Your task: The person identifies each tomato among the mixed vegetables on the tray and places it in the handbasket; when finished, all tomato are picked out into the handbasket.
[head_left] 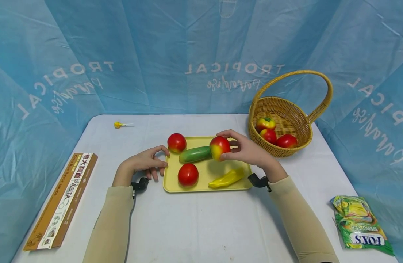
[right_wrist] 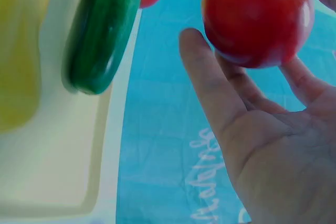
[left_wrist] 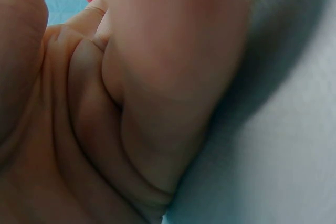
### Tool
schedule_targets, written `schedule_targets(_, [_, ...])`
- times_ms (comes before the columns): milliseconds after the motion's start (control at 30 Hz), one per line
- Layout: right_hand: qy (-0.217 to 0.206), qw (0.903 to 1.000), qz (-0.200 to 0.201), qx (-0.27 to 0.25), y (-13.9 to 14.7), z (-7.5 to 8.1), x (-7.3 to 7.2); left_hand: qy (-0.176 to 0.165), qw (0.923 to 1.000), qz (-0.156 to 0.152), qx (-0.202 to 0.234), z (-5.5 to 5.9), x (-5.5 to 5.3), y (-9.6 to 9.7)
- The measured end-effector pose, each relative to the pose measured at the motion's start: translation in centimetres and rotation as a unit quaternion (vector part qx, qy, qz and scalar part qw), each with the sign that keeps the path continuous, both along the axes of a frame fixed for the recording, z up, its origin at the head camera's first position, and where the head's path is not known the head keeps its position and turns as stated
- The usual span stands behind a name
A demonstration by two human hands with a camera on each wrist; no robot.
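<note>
My right hand (head_left: 245,149) holds a red-and-yellow apple (head_left: 219,148) between thumb and fingers, raised over the right half of a yellow tray (head_left: 206,188). In the right wrist view this apple (right_wrist: 257,17) is glossy red. My left hand (head_left: 145,160) grips the tray's left rim with thumb and index finger; its other fingers bend in below. A green cucumber (head_left: 194,155) lies on the tray, partly behind the held apple. Two more red apples are there: one at the back left corner (head_left: 176,142), one at the front left (head_left: 188,175). A yellow pepper (head_left: 227,178) lies front right.
A wicker basket (head_left: 280,124) with a tall handle stands back right, with several red-and-yellow fruits inside. A yellow lollipop (head_left: 118,125) lies back left. A long pasta box (head_left: 61,201) lies at the left, a green spring tea packet (head_left: 360,223) at the right.
</note>
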State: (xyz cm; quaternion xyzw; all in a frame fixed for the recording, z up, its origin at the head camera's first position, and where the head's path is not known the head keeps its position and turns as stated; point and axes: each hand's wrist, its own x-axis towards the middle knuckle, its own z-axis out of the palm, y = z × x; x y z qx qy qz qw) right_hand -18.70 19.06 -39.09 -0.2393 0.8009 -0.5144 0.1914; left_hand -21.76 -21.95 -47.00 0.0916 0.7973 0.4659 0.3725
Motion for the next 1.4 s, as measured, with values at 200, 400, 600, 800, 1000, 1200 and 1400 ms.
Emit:
schedule_targets(200, [0.014, 0.9997, -0.016, -0.012, 0.8, 0.2, -0.3, -0.003, 1.0, 0.002, -0.002, 0.0, 0.0, 0.1])
schedule_targets(400, [0.006, 0.9995, -0.025, -0.02, 1.3, 0.4, -0.5, -0.001, 1.0, 0.001, -0.004, 0.1, 0.0, 0.0])
schedule_targets(600, [0.002, 0.9991, -0.041, -0.008, 2.2, 0.6, -0.7, 0.0, 1.0, 0.002, -0.003, 0.1, 0.2, 0.0])
schedule_targets(800, [0.002, 0.9979, -0.065, -0.002, 3.4, 1.0, -0.8, 0.0, 1.0, 0.002, -0.003, 0.2, 0.3, 0.1])
schedule_targets(1000, [0.008, 0.9948, -0.1, 0.018, 5.2, 1.5, -1.0, 0.002, 1.0, 0.0, -0.003, 0.2, 0.2, 0.1])
schedule_targets(1200, [0.004, 0.9887, -0.149, -0.009, 7.8, 2.1, -1.2, 0.002, 1.0, 0.001, -0.003, 0.2, 0.2, 0.1])
schedule_targets(1400, [0.013, 0.9813, -0.19, -0.031, 10.4, 1.8, -1.5, -0.004, 1.0, 0.005, 0.0, 0.1, 0.2, 0.1])
